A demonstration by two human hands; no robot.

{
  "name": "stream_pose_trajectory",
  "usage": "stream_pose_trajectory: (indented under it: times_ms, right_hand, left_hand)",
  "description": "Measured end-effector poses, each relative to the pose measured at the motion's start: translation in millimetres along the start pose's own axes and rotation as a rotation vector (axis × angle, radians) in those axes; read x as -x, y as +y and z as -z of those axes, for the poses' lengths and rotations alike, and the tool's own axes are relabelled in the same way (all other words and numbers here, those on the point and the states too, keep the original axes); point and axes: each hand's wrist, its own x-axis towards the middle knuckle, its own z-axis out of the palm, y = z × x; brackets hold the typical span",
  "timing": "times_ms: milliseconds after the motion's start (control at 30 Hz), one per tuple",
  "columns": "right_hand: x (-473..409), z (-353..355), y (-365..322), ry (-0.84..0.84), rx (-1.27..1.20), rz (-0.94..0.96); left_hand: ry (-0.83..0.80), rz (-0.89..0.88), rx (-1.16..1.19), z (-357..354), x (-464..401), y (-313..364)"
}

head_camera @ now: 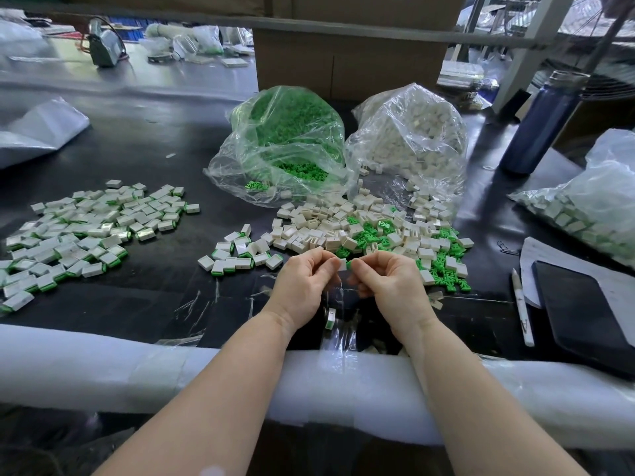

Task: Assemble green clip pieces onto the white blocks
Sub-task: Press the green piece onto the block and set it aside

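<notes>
The left hand (pixel 302 280) pinches a white block (pixel 342 264) between thumb and forefinger, fingers curled narrow around it, just above the near centre of the bench (pixel 144 149). The right hand (pixel 385 280) pinches a green clip piece (pixel 349 265) at the block's right end, fingers likewise closed tight; the two parts touch, and the clip appears partly seated. Both parts are judged small, light, rigid moulded plastic with smooth faces, so they are likely to slip under a loose pinch; grip the block by its broad flat faces, leaving the slotted end free, and press the clip by its outer end. The clip's thin prongs are judged the most fragile feature; push straight along the slot. Just beyond the hands lies the mixed pile of loose blocks and clips (pixel 378 231), with the bag of green clips (pixel 285 142) and the bag of white blocks (pixel 409 132) behind it. Finished assemblies (pixel 79 231) spread across the left of the bench, with a smaller cluster (pixel 237 255) near the left hand. A blue bottle (pixel 543 121) stands far right; a pen (pixel 522 304) and a dark tablet (pixel 584 314) lie near right. The padded bench edge (pixel 103 365) runs under both forearms. Open room lies between the hands and the finished pile on the left.
</notes>
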Motion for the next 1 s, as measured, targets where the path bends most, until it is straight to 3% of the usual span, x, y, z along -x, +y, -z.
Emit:
stream_pose_trajectory:
  times_ms: [300, 600, 1000]
  right_hand:
    - [0.4, -1.4, -0.2, -0.036, 0.109, -0.022]
    - [-1.0, -0.8, 0.7, 0.008, 0.023, 0.035]
    - [-0.8, 1.7, 0.5, -0.025, -0.056, 0.016]
  left_hand:
    - [-0.05, 0.034, -0.088, 0.3, 2.2, 3.0]
    - [0.056, -0.05, -0.168, -3.8, -0.7, 0.1]
    - [0.047, -0.071, -0.206, -4.3, -0.2, -3.6]
